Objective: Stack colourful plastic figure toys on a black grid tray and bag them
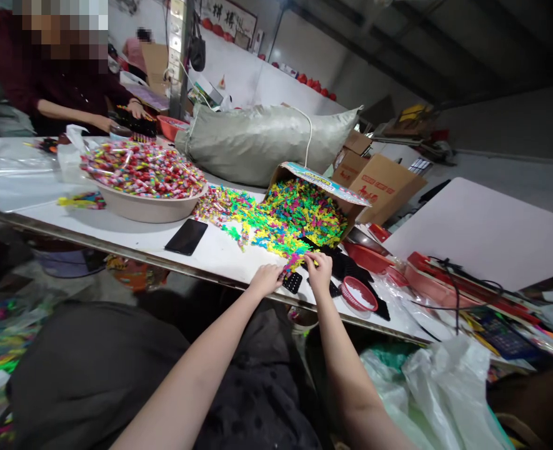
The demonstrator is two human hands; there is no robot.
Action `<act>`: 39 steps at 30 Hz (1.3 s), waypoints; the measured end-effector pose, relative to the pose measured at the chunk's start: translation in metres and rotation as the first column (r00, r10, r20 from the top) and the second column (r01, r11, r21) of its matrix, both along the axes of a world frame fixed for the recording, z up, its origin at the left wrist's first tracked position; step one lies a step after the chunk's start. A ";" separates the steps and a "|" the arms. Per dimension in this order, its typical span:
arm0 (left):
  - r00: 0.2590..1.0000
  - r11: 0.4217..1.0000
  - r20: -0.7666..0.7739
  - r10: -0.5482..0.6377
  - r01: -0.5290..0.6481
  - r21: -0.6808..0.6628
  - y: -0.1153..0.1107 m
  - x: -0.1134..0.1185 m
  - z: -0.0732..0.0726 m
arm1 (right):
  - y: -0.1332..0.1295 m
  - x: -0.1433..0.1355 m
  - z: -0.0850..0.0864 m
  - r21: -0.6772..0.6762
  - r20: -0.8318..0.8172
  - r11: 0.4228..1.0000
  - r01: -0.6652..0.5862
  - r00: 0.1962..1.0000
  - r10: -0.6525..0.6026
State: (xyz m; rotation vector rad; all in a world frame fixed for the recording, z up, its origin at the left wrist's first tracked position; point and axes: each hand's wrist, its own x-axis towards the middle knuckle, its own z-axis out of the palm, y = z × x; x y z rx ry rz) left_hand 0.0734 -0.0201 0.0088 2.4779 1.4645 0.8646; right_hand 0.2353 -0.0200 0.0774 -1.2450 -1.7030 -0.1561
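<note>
Near the front edge of a white table, my left hand (267, 279) is closed, its fingertips at the left end of a black tray with rows of small holes (293, 283). Pink and yellow plastic pieces lie right by these fingertips. My right hand (320, 270) is pinched at the near edge of a heap of small, bright plastic figures (276, 228). What either pinch holds is too small to make out. The heap spills from a tipped cardboard box (323, 180). Beside my right wrist stands a small red basket with white contents (359, 294).
Left on the table are a phone (187, 237) and a wide basin of wrapped pieces (152, 210). A large grey sack (267, 140) lies behind. Red trays (372, 255) and cables stand right. Across the table, a person in a dark red top (70, 94) handles a black holed tray.
</note>
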 end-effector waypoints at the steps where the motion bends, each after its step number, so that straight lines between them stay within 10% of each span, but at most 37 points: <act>1: 1.000 1.000 0.001 -0.002 0.002 -0.001 0.000 0.000 0.000 | -0.003 0.001 -0.004 -0.024 -0.068 0.999 0.028 0.997 -0.030; 5: 1.000 1.000 0.008 -0.007 0.007 -0.008 0.000 0.000 0.000 | -0.022 0.002 -0.043 -0.110 -0.270 0.980 0.163 0.945 -0.187; 10: 1.000 1.000 0.011 -0.020 0.021 -0.018 0.000 -0.001 -0.001 | -0.033 -0.009 -0.085 -0.225 -0.147 0.970 0.095 0.981 -0.130; 26: 0.999 0.997 0.042 -0.015 0.018 -0.072 -0.001 -0.003 0.000 | -0.017 -0.028 -0.094 -0.250 -0.054 0.951 0.184 0.978 -0.204; 33: 0.969 0.965 0.082 0.232 -0.219 -0.143 0.006 -0.002 0.000 | -0.014 -0.040 -0.095 -0.244 0.004 0.962 0.118 0.993 -0.121; 39: 0.903 0.899 0.103 0.416 -0.391 -0.199 0.009 0.000 0.003 | -0.010 -0.035 -0.090 -0.290 -0.254 0.954 0.078 0.955 -0.156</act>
